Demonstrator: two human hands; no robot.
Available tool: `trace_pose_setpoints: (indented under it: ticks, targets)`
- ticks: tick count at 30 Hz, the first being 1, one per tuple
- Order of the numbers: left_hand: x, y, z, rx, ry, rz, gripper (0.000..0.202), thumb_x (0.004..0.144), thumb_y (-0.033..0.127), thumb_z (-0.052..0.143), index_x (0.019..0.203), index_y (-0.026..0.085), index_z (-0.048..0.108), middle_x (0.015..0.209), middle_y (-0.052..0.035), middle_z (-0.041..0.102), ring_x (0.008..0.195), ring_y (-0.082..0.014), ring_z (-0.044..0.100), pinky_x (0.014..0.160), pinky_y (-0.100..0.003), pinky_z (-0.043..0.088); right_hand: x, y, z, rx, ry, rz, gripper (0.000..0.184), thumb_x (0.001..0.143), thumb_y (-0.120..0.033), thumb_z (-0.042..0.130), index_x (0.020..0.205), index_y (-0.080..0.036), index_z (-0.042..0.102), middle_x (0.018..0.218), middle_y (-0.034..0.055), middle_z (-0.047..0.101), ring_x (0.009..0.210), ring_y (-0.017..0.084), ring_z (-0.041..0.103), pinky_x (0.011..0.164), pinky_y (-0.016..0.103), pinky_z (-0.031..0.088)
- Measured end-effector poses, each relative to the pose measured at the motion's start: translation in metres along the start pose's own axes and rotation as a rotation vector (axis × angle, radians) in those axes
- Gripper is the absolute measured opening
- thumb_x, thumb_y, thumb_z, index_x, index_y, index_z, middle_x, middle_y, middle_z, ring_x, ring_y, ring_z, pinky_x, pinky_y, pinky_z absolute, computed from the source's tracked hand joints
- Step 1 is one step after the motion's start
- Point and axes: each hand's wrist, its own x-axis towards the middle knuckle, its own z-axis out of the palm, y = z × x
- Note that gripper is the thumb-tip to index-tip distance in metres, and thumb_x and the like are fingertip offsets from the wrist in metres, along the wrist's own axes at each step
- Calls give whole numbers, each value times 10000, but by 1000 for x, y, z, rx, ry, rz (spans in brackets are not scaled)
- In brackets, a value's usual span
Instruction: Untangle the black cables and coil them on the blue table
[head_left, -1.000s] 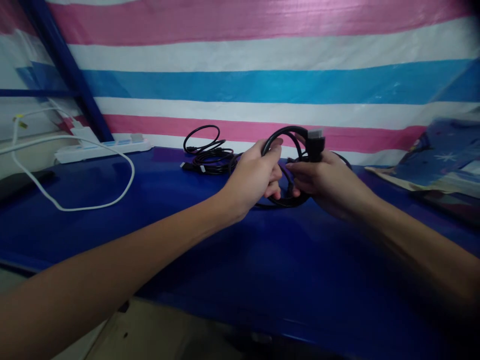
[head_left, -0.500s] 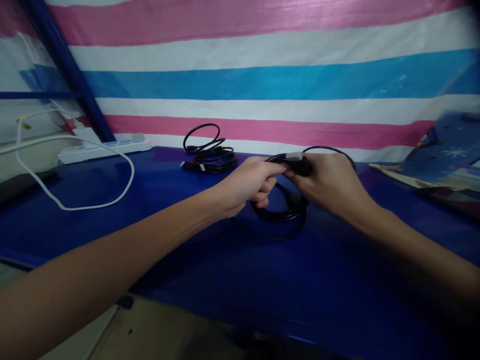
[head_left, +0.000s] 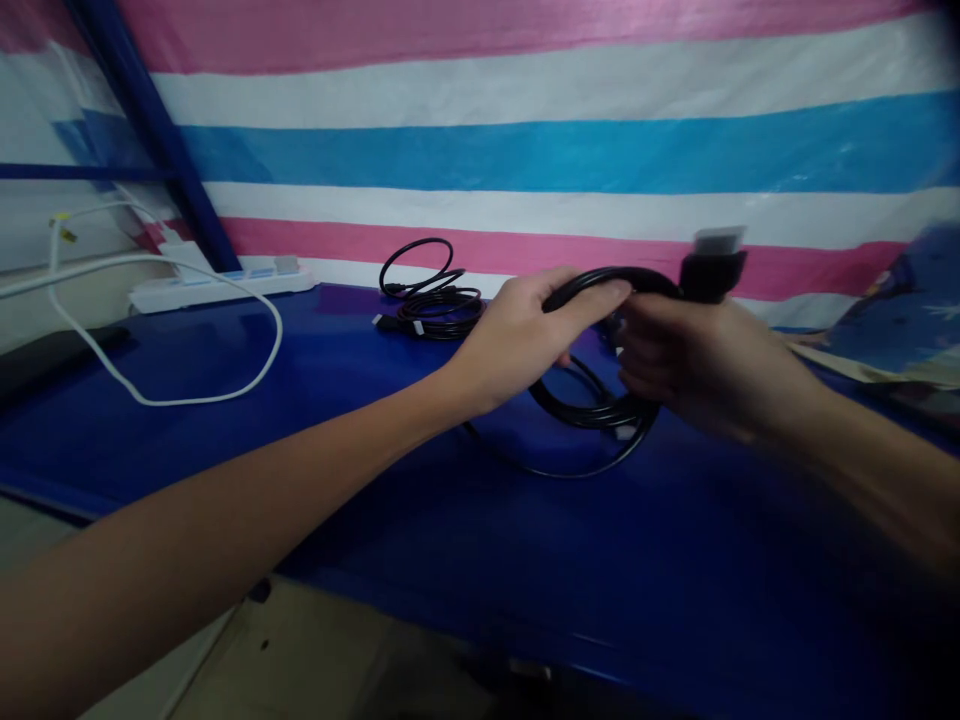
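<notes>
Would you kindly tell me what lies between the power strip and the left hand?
In the head view, a coiled black cable lies on the blue table between the power strip and the left hand.

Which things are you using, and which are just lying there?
In use:
- held black cable, looped between left hand and right hand
- its plug, above the right hand

Just lying there, it seems:
- other coiled black cable
- white cable
- white power strip
</notes>
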Motion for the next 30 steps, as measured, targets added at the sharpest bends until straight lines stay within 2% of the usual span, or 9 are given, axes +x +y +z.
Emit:
trace_pose_setpoints:
  ticks: [3,7,11,14,16,18,21,26,30]
  targets:
    - [2,-4,-1,34,60,97,205,884,323,522,756,179,594,699,4,565,717,-100,556,680,-188,410,0,-8,-3,52,66,-18,306,804,-275,603,619,-211,368,459,-82,185,403,65,99,393,265,78]
    - [6,-20,-7,74,246,84,348,889,502,445,808,191,576,875,-29,594,904,-159,560,791,-243,405,1,-13,-9,131,142,-103,389,845,-258,554,564,-206,291,472,-68,126,416,81,76,399,280,98]
    - [10,-31,-16,61,441,-12,199,829,365,579,930,195,560,1066,-55,573,1077,-198,510,866,-268,390,0,-15,-11,140,208,-210,457,849,-266,543,535,-201,217,478,-57,100,400,82,82,398,299,107]
    - [12,-24,-18,-70,550,-111,239,796,288,614,998,192,527,1115,-80,557,1115,-208,500,875,-278,407,0,-16,-12,158,256,-259,454,844,-243,536,532,-196,210,465,-51,106,385,79,94,400,306,111]
    - [11,-16,-15,-250,466,-231,230,823,309,579,1002,182,514,1018,-94,591,1028,-208,556,828,-289,444,1,-17,-13,171,282,-273,471,841,-263,547,523,-194,206,451,-49,105,380,77,94,398,306,109]
    - [8,-8,-9,-422,269,-296,215,862,355,525,987,180,515,874,-79,614,899,-194,605,767,-287,472,2,-15,-12,180,282,-280,480,836,-289,570,517,-195,225,441,-52,115,378,74,100,398,303,108]
    - [1,-2,3,-521,0,-230,231,894,412,481,938,193,538,718,-28,594,756,-146,618,716,-245,475,4,-7,-10,114,250,-296,401,790,-230,629,524,-202,330,423,-67,184,371,63,153,402,292,122]
    - [-6,-1,8,-296,-71,-163,400,882,521,488,691,171,457,471,78,305,420,-32,391,579,-196,434,9,5,-9,-448,226,-304,344,746,-271,635,500,-190,408,418,-42,367,385,66,321,397,260,197]
    - [-7,6,7,-129,-128,-225,469,856,644,418,772,185,462,451,109,226,327,-3,211,420,-175,308,10,3,-5,-803,90,-353,348,735,-225,566,461,-175,359,404,-56,311,389,42,236,403,240,162]
